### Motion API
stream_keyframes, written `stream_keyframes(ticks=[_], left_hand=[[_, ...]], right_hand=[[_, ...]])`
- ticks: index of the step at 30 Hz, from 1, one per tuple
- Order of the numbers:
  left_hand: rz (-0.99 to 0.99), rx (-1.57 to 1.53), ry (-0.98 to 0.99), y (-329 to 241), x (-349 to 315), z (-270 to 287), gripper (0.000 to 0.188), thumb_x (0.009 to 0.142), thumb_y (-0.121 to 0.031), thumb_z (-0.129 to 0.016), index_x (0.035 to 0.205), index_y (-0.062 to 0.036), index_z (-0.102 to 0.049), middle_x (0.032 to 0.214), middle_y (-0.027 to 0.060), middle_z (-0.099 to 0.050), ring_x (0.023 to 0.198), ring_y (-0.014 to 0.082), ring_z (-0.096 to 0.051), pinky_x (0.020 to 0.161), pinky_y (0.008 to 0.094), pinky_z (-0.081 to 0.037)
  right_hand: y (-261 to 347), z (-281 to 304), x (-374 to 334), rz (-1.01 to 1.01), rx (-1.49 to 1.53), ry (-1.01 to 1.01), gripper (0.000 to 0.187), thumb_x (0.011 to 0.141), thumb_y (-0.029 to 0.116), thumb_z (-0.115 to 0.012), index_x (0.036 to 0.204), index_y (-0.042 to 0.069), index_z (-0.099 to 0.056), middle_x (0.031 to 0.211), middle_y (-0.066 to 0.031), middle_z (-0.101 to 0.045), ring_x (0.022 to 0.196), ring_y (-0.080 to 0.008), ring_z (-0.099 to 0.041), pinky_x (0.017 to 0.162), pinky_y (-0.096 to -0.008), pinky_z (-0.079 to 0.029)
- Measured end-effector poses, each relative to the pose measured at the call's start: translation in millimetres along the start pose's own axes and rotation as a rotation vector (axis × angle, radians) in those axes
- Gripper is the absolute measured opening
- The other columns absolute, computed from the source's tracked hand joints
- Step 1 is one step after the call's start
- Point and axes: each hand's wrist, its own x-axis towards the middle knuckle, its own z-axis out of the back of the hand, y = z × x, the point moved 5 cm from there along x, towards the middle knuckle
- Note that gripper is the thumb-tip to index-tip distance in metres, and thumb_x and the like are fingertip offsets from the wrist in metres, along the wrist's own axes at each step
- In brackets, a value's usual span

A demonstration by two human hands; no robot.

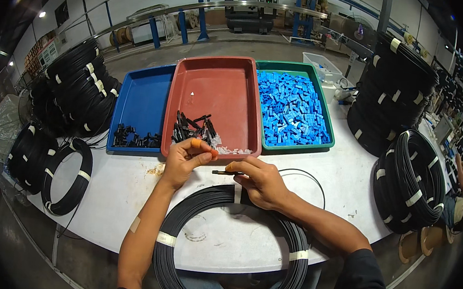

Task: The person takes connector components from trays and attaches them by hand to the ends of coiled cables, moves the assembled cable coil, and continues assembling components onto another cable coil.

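My right hand (264, 182) is closed round the end of a thin black cable, and a slim dark connector tip (221, 172) points left out of its fingers. The cable (316, 179) loops behind that hand toward a large black cable coil (165, 259), bound with pale tape, at the table's near edge. My left hand (184, 162) is held in a pinch just left of the tip, apart from it. Whatever sits between its fingertips is too small to make out. Orange covers show on some fingers.
Behind my hands stand a blue tray (143, 94) with black parts, a red tray (213, 94) with black and clear pieces, and a green tray (296, 148) full of blue parts. Taped cable coils are stacked at left (78, 89) and right (393, 97).
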Motion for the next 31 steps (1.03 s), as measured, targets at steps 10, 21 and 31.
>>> stream_keyframes(ticks=[10, 21, 31], left_hand=[[0.005, -0.079, 0.053, 7.2, -14.1, -10.3, 0.016, 0.082, 0.002, -0.081, 0.092, -0.0013, -0.069, 0.093, 0.0118, -0.076, 0.089, 0.0209, -0.075, 0.084, 0.0346, -0.062], [0.002, -0.129, 0.031, 5.8, -14.3, -11.2, 0.011, 0.085, 0.002, -0.077, 0.09, -0.0017, -0.068, 0.091, 0.0149, -0.076, 0.084, 0.0208, -0.076, 0.077, 0.0313, -0.063], [-0.063, -0.144, 0.095, 5.9, -14.8, -12.7, 0.011, 0.087, 0.008, -0.073, 0.093, 0.0, -0.069, 0.093, 0.0191, -0.075, 0.086, 0.0227, -0.076, 0.079, 0.0332, -0.064]], right_hand=[[-0.1, 6.8, -0.5, -0.027, 0.117, -0.15, 0.03, 0.085, -0.006, -0.068, 0.113, 0.002, -0.07, 0.096, -0.0142, -0.068, 0.078, -0.0289, -0.068, 0.066, -0.0355, -0.055], [5.5, 8.5, 1.0, 0.053, 0.037, -0.14, 0.03, 0.083, -0.008, -0.069, 0.112, 0.002, -0.072, 0.089, -0.0117, -0.067, 0.073, -0.0263, -0.069, 0.063, -0.0349, -0.054], [3.4, 8.0, -1.1, 0.077, 0.011, -0.139, 0.03, 0.084, -0.006, -0.069, 0.112, 0.004, -0.073, 0.087, -0.0108, -0.067, 0.071, -0.0255, -0.068, 0.062, -0.0345, -0.054]])
